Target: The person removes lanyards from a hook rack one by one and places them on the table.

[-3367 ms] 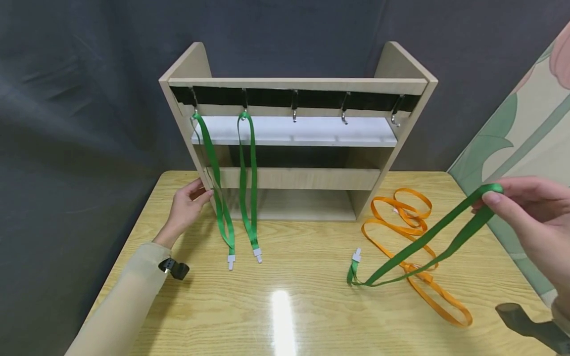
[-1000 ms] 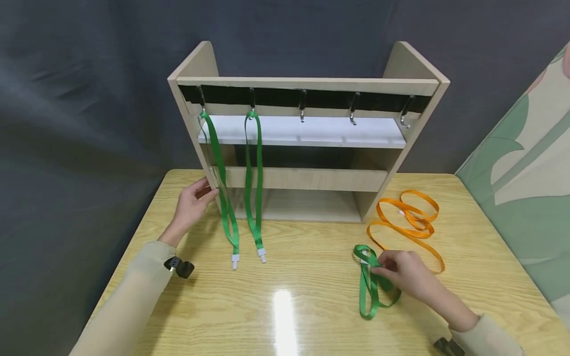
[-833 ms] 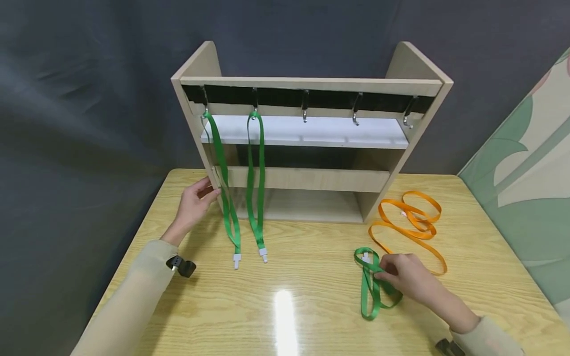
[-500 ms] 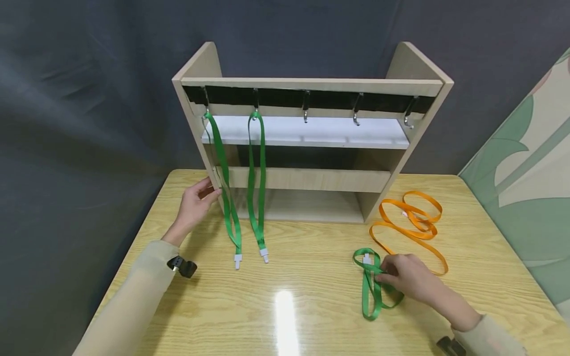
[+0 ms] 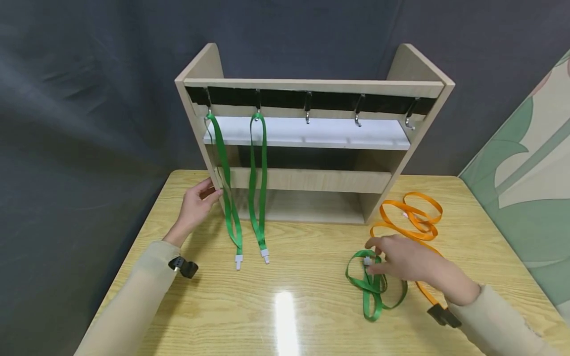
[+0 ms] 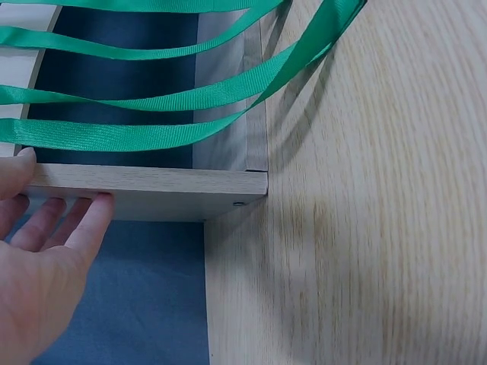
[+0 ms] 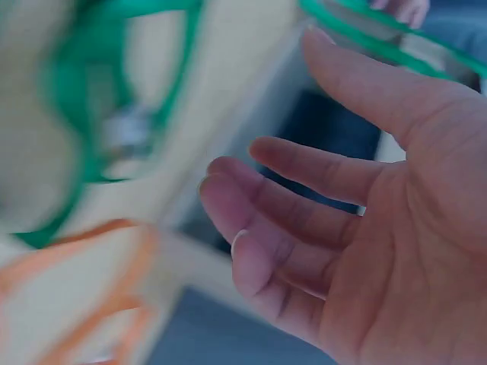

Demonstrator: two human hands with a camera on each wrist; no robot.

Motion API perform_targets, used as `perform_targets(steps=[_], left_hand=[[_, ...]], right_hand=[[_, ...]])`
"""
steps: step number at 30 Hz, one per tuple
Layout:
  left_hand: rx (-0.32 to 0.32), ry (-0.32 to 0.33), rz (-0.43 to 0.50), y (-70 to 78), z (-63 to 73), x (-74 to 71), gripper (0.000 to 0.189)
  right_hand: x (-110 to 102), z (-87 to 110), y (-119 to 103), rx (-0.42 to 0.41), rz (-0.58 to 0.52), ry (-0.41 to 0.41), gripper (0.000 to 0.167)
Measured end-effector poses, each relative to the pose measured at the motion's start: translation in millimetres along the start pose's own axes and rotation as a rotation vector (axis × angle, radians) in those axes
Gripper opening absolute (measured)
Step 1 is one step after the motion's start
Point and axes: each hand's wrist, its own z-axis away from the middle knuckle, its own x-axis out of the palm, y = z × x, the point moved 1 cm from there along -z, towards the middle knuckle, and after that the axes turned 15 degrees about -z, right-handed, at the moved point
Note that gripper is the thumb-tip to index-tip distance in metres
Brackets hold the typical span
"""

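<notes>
The person's right hand [image 5: 401, 259] is poised over a loose green lanyard [image 5: 366, 299], its grip slack and holding nothing; in the right wrist view its palm is bare, the fingers loosely bent and apart from the blurred ribbon. This lanyard lies in tangled loops on the right half of the tabletop [image 5: 222, 306], on the near side of the wooden rack [image 5: 307, 180], with its white clip [image 5: 367, 260] beside the thumb.

The left hand [image 5: 196, 205] grips the rack's left side panel, thumb on the near edge and fingers against the outer face.

Two more green lanyards [image 5: 220, 143] hang from the two leftmost of five metal hooks [image 5: 308, 116], their clips pointing down. An orange lanyard [image 5: 404, 233] lies in loops at the right, partly hidden by the right hand and arm. Dark cloth [image 5: 303, 29] hangs behind the rack.
</notes>
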Motion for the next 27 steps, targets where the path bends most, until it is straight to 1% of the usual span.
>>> perform_targets(steps=[3, 6, 10, 13, 16, 18, 21, 25, 27], left_hand=[[0.005, 0.003, -0.002, 1.0, 0.1, -0.9, 0.039], [0.008, -0.003, -0.004, 0.8, 0.2, -1.7, 0.040], [0.006, -0.007, -0.007, 0.6, 0.4, -1.4, 0.040], [-0.008, -0.013, -0.001, 0.7, 0.6, -1.2, 0.040], [-0.018, -0.022, 0.010, 2.3, 0.5, -1.3, 0.040], [-0.022, -0.024, 0.023, 5.6, 0.7, -2.1, 0.040], [-0.012, -0.027, 0.018, 19.7, 3.0, -6.1, 0.039], [-0.011, -0.030, -0.008, 36.9, 6.2, -11.1, 0.038], [-0.019, -0.035, -0.009, 38.9, 6.6, -11.9, 0.038]], right_hand=[[-14.5, -15.0, -29.6, -0.099, 0.013, 0.035, 0.048], [-24.9, -32.5, -57.7, -0.260, -0.012, 0.101, 0.042], [-34.7, -54.8, -90.2, -0.430, -0.083, 0.228, 0.042], [-40.7, -69.5, -110.9, -0.511, -0.149, 0.333, 0.043], [-45.1, -84.0, -127.7, -0.586, -0.224, 0.445, 0.038], [-47.2, -92.7, -137.4, -0.615, -0.263, 0.525, 0.036], [-49.9, -104.9, -150.6, -0.637, -0.306, 0.623, 0.035], [-53.0, -119.0, -165.8, -0.629, -0.330, 0.711, 0.041], [-54.0, -125.1, -172.8, -0.634, -0.353, 0.745, 0.042]])
